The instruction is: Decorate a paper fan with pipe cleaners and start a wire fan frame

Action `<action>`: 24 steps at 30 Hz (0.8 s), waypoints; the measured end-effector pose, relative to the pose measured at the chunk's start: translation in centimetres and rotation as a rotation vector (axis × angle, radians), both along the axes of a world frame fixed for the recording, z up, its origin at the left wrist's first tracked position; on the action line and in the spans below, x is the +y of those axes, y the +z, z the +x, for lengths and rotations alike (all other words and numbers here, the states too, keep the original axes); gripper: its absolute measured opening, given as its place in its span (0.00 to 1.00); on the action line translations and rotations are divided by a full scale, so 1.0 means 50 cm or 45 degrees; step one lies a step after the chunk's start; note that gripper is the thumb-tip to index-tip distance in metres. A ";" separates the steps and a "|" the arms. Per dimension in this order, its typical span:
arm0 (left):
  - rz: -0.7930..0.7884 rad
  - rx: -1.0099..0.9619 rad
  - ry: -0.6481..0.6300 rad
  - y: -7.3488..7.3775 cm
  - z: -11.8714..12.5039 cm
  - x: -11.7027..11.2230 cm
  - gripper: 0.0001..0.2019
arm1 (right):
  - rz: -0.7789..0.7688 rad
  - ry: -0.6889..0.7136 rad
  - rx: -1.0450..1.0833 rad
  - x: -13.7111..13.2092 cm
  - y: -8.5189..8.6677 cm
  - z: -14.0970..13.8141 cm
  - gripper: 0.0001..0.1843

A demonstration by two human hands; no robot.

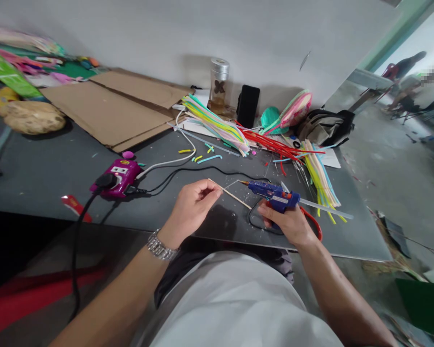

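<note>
The left hand (192, 208) pinches a thin stick (237, 198), seemingly steadying it near the glue gun (269, 191) the right hand (292, 224) grips.

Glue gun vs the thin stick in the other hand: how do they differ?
Bulk: the glue gun is thick-bodied; the thin stick is far slimmer.
Colour: the glue gun is mostly blue; the thin stick is plain and pale.
Hold: the right hand wraps the glue gun's handle; the left hand pinches the thin stick in its fingertips.
Shared: each is held one-handed.
</note>
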State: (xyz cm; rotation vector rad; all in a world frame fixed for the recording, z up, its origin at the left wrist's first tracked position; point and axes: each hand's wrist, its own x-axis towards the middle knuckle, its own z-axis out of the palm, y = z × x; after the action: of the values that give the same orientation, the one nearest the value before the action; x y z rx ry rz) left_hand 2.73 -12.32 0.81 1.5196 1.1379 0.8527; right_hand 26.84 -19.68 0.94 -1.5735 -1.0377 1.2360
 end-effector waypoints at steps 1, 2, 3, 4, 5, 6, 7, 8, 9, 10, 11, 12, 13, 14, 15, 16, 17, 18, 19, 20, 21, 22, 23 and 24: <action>-0.013 -0.007 -0.002 0.002 0.000 0.000 0.12 | 0.002 -0.004 0.006 0.000 0.000 0.000 0.28; -0.024 -0.015 -0.008 0.004 0.000 0.001 0.12 | 0.003 -0.002 0.009 -0.001 0.001 0.000 0.28; -0.034 -0.023 -0.015 0.007 0.000 0.001 0.12 | 0.002 0.005 0.008 -0.001 0.003 0.000 0.28; -0.044 -0.028 -0.021 0.009 0.000 0.001 0.12 | 0.002 0.012 0.003 -0.001 0.005 -0.001 0.28; -0.055 -0.030 -0.026 0.011 0.001 0.000 0.12 | 0.001 0.021 -0.003 -0.001 0.007 -0.001 0.28; -0.067 -0.031 -0.029 0.013 0.000 0.000 0.12 | -0.002 0.028 -0.012 0.000 0.009 -0.002 0.28; -0.082 -0.031 -0.034 0.015 0.000 0.000 0.12 | -0.004 0.032 -0.018 0.000 0.011 -0.003 0.28; -0.100 -0.036 -0.038 0.016 0.000 -0.001 0.12 | -0.005 0.033 -0.020 0.001 0.012 -0.004 0.28; -0.118 -0.046 -0.045 0.018 0.000 -0.001 0.12 | -0.006 0.032 -0.019 0.002 0.013 -0.005 0.28; -0.137 -0.058 -0.055 0.019 0.000 -0.001 0.12 | -0.006 0.030 -0.017 0.003 0.013 -0.006 0.28; -0.153 -0.070 -0.062 0.019 0.000 -0.002 0.12 | -0.007 0.027 -0.016 0.004 0.013 -0.006 0.28; -0.166 -0.081 -0.067 0.020 0.000 -0.002 0.12 | -0.004 0.022 -0.016 0.004 0.012 -0.006 0.28; -0.179 -0.088 -0.071 0.020 0.000 -0.003 0.12 | -0.002 0.022 -0.018 0.005 0.012 -0.006 0.28; -0.190 -0.094 -0.072 0.020 0.001 -0.003 0.12 | 0.003 0.022 -0.018 0.005 0.012 -0.006 0.28; -0.201 -0.100 -0.073 0.020 0.001 -0.003 0.12 | 0.008 0.021 -0.016 0.005 0.012 -0.006 0.28; -0.213 -0.109 -0.071 0.019 0.002 -0.003 0.12 | 0.013 0.021 -0.012 0.005 0.013 -0.007 0.28; -0.226 -0.123 -0.069 0.018 0.002 -0.004 0.12 | 0.015 0.023 -0.007 0.004 0.014 -0.007 0.28; -0.238 -0.137 -0.069 0.017 0.003 -0.004 0.12 | 0.015 0.024 -0.002 0.004 0.015 -0.007 0.28; -0.247 -0.151 -0.067 0.015 0.004 -0.004 0.12 | 0.012 0.025 0.000 0.004 0.017 -0.008 0.28; -0.255 -0.162 -0.068 0.013 0.004 -0.004 0.12 | 0.006 0.025 0.001 0.004 0.018 -0.009 0.28; -0.263 -0.170 -0.071 0.012 0.005 -0.003 0.12 | 0.000 0.023 0.003 0.004 0.019 -0.010 0.28; -0.271 -0.176 -0.075 0.011 0.005 -0.003 0.12 | -0.005 0.020 0.007 0.004 0.020 -0.011 0.28; -0.280 -0.180 -0.078 0.010 0.006 -0.003 0.11 | -0.006 0.014 0.013 0.005 0.020 -0.012 0.28; -0.289 -0.183 -0.080 0.009 0.006 -0.003 0.11 | -0.004 0.009 0.018 0.005 0.020 -0.013 0.28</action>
State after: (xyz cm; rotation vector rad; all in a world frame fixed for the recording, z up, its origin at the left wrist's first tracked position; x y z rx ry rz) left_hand 3.02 -12.45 1.25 1.2807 1.0389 0.7505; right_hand 26.19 -19.43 1.95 -1.5623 -1.0338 1.2526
